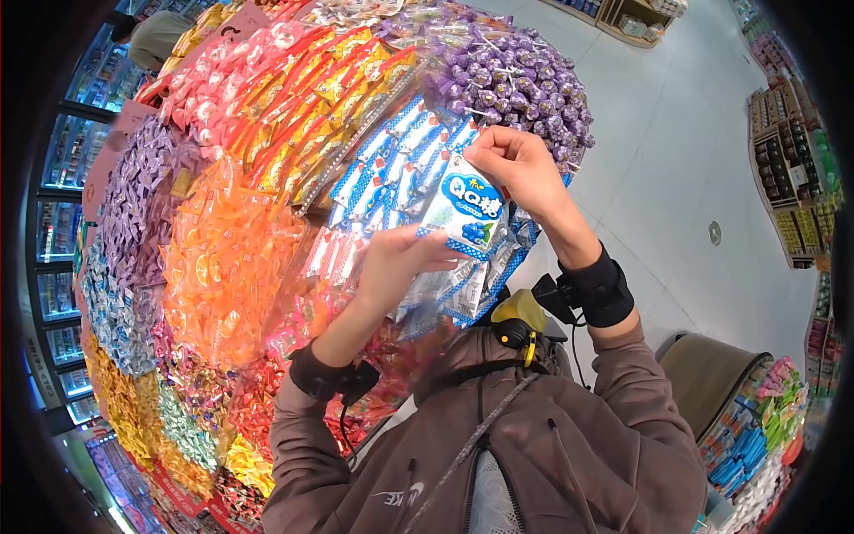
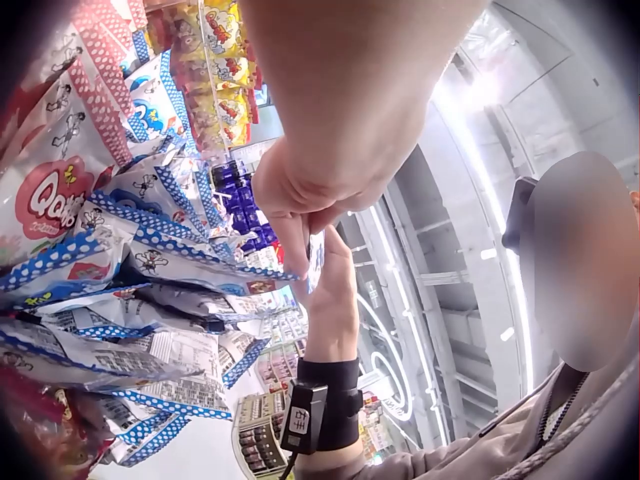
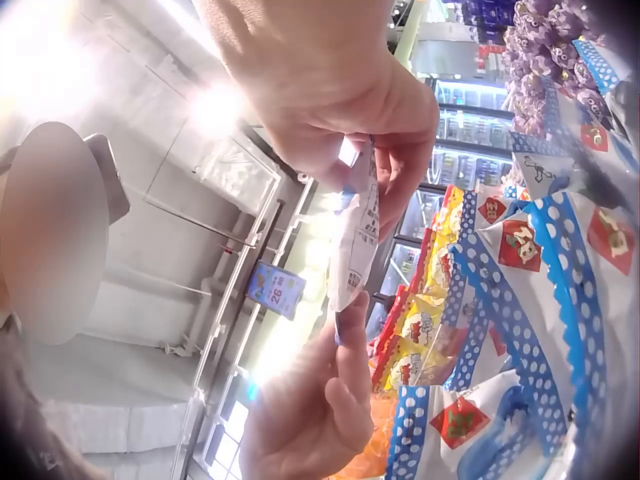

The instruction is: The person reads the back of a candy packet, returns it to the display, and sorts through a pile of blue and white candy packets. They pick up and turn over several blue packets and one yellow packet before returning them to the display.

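Note:
A white and blue bag of QQ gummy candy (image 1: pixel 464 212), printed with blue berries, is held up between both hands over the candy display. My right hand (image 1: pixel 525 173) pinches its upper corner between thumb and fingers. At the lower edge, my left hand (image 1: pixel 391 267) pinches the bag with its fingers stretched along it. In the right wrist view the candy bag (image 3: pixel 352 250) appears nearly edge-on, spanning the two hands. Just beneath it lie several blue-dotted gummy bags (image 1: pixel 382 173) in overlapping rows.
Purple-wrapped lollipops (image 1: pixel 520 76) are heaped beyond the bags. Yellow bags (image 1: pixel 311 107), orange candy (image 1: pixel 231 262) and pink-dotted bags (image 1: pixel 331 254) lie to the left. A brown bin (image 1: pixel 712 378) stands at the right on the grey floor (image 1: pixel 663 169).

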Tool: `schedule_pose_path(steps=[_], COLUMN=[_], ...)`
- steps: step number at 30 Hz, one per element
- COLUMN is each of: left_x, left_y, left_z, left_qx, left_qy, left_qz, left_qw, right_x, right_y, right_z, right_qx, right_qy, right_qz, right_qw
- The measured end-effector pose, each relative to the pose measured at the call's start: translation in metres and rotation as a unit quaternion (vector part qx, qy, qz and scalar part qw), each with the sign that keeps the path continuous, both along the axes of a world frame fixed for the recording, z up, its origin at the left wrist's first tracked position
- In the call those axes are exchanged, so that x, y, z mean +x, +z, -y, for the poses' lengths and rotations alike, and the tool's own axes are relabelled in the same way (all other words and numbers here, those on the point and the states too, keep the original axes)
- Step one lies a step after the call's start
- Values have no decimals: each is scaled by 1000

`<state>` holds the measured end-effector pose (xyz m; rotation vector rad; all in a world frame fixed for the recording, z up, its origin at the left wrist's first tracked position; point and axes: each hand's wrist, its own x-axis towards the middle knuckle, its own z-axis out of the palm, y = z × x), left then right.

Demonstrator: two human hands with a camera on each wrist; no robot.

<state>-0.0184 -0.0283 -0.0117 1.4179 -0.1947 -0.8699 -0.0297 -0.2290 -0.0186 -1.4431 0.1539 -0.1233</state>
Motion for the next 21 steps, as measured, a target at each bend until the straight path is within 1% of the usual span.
schedule_pose_path(steps=[14,16,17,20,21], left_x=[2,2,2,-6,-9], left_y=[1,-1,-4,-13,-12], left_z=[-2,-3,-5,-9,-10], left_qx=[-9,-14,-8,5,10], left_qy=[-9,-8,-7,-5,-9], left_qz=[3,-2,-4,-8,-8], left_qw=[1000,1000,1000,1000,1000], right_x=[1,-2,-3,-9,-12], right_y=[0,3,4,5,4], right_z=[-1,1,2,13,17], right_qx=[8,-6,-14,-13,-32], right_qy=[-5,4,10,92,128], right_qz=[-7,-12,-14,-18,-31], right_qw=[1000,1000,1000,995,991])
